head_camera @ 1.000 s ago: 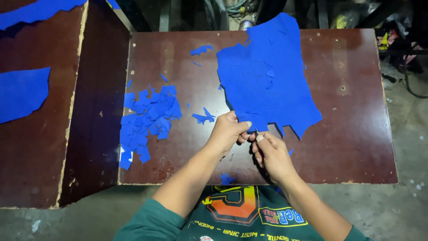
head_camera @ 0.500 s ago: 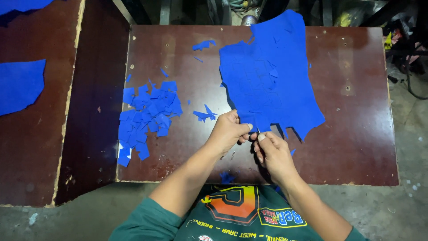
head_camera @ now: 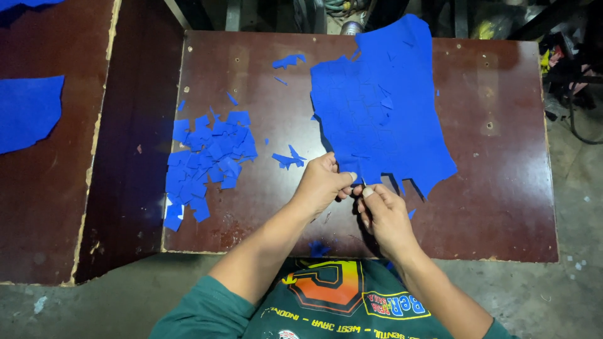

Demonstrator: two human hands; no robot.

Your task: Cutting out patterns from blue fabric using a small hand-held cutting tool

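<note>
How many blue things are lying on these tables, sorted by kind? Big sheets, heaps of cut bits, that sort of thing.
Big blue sheet at the hands: 1
Blue sheets on the side table: 2, one only partly in view
Heap of small cut pieces: 1, too many pieces to count singly
Loose scraps lying apart: roughly 6
Total: about 10

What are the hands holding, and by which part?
Both the left hand and the right hand pinch the blue sheet at its near, jagged edge; any tool there cannot be told.
</note>
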